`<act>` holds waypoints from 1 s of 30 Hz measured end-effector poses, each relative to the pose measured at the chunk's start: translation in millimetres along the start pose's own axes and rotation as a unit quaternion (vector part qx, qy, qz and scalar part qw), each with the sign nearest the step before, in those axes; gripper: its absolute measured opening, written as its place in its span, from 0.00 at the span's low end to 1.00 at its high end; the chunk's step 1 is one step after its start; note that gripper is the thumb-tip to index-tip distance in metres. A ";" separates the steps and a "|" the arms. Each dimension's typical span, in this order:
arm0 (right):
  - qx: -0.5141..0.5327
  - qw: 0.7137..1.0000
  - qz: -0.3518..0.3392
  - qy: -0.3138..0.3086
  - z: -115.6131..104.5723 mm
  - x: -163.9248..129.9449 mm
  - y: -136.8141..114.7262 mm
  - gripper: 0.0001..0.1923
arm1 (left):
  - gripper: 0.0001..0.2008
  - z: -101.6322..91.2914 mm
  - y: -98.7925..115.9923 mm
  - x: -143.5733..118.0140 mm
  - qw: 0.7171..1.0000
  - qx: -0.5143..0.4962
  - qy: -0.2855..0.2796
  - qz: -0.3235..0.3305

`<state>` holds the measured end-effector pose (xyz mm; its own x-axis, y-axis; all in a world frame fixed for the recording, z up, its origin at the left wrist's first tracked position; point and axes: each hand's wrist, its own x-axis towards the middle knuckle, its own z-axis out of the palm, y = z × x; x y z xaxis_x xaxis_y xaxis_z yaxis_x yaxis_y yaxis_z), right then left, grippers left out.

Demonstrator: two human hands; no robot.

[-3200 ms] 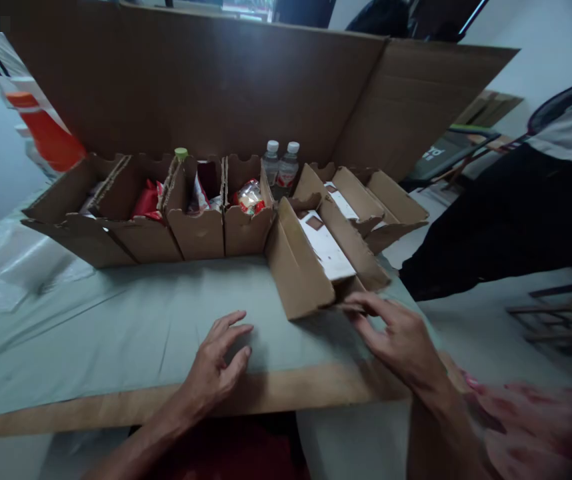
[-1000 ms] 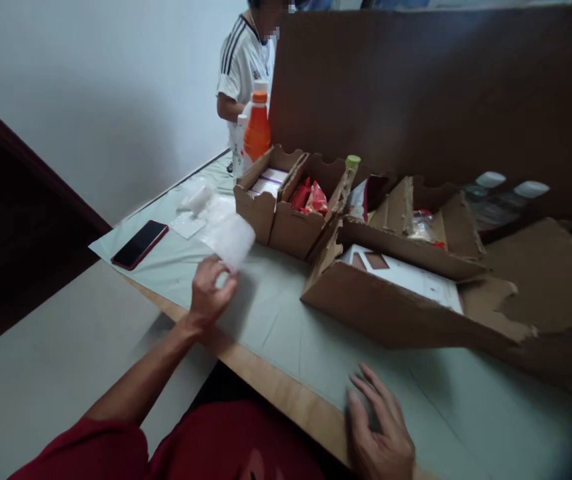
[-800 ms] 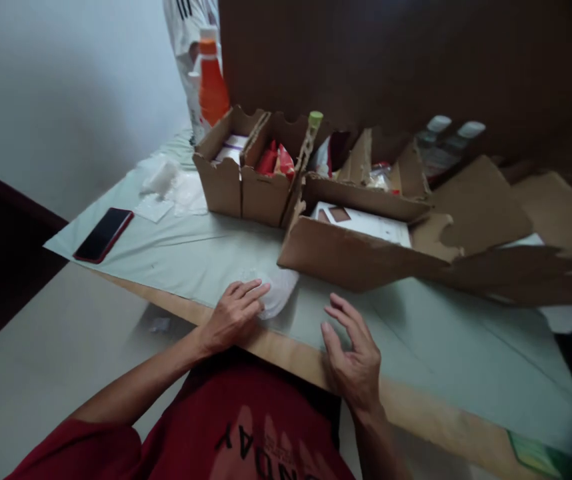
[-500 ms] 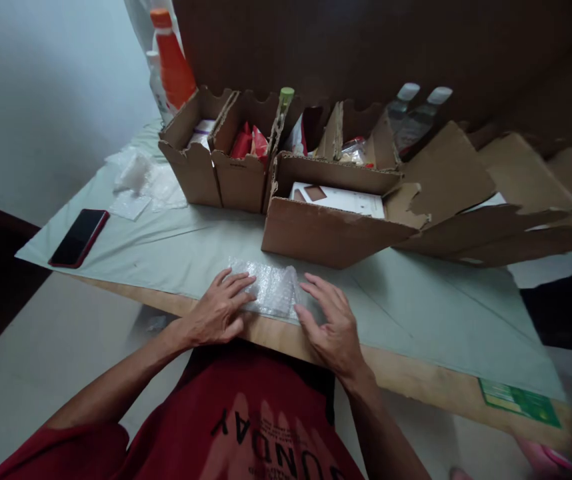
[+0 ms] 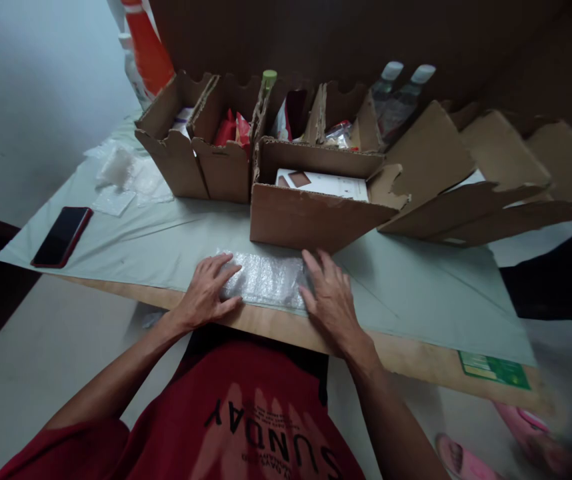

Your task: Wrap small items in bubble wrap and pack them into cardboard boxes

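A clear piece of bubble wrap (image 5: 265,279) lies flat near the table's front edge. My left hand (image 5: 209,288) rests at its left end, fingers spread and fingertips on the plastic. At the right end is my right hand (image 5: 330,293), its fingers apart and the fingertips touching or just over the edge of the wrap. Neither hand grips anything. Just behind the wrap stands a cardboard box (image 5: 311,217) holding a white carton (image 5: 329,185).
More cardboard bins (image 5: 223,167) line the back, with bottles (image 5: 391,93) behind them. Leftward lie a phone (image 5: 63,237) and crumpled clear plastic (image 5: 129,173). Open boxes (image 5: 446,173) lean at the right. A person's feet in pink slippers (image 5: 466,460) show on the floor, lower right.
The right end of the bubble wrap, raised and folded before, now lies flatter. My right hand has moved onto that end. The whole view has shifted slightly.
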<state>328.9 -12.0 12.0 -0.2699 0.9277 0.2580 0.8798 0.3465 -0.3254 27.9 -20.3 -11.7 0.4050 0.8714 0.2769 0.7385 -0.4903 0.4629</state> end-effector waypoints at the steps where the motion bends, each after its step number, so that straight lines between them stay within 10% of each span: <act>1: -0.001 0.999 -0.029 -0.015 -1.4 5.3 -4.7 0.32 | 0.28 1.2 1.5 2.2 1.000 0.006 -0.007 0.006; 5: 0.082 0.990 -0.097 -0.068 -6.4 26.7 -16.9 0.17 | 0.34 2.0 8.2 13.6 0.998 0.028 -0.038 0.030; 12: 0.368 0.923 0.096 0.049 -30.9 9.3 -10.0 0.10 | 0.10 -41.5 17.1 29.3 0.990 -0.100 -0.030 -0.092; 19: 0.149 0.967 0.189 0.087 -4.5 -18.2 20.4 0.20 | 0.23 -16.8 16.0 38.5 0.987 -0.012 0.000 -0.159; 24: 0.002 0.989 0.087 0.117 4.9 -37.9 11.2 0.19 | 0.27 -1.8 21.5 14.4 0.989 0.096 0.109 0.003; 30: -0.026 0.989 -0.126 -0.077 34.4 -16.0 -36.9 0.25 | 0.32 24.1 26.1 4.3 0.979 0.133 -0.119 0.096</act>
<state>287.3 -34.9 -11.4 -0.5363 0.8240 0.1825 0.7944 0.5659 -0.2205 61.8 -28.9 -18.7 0.6408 0.7586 0.1182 0.7380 -0.6511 0.1775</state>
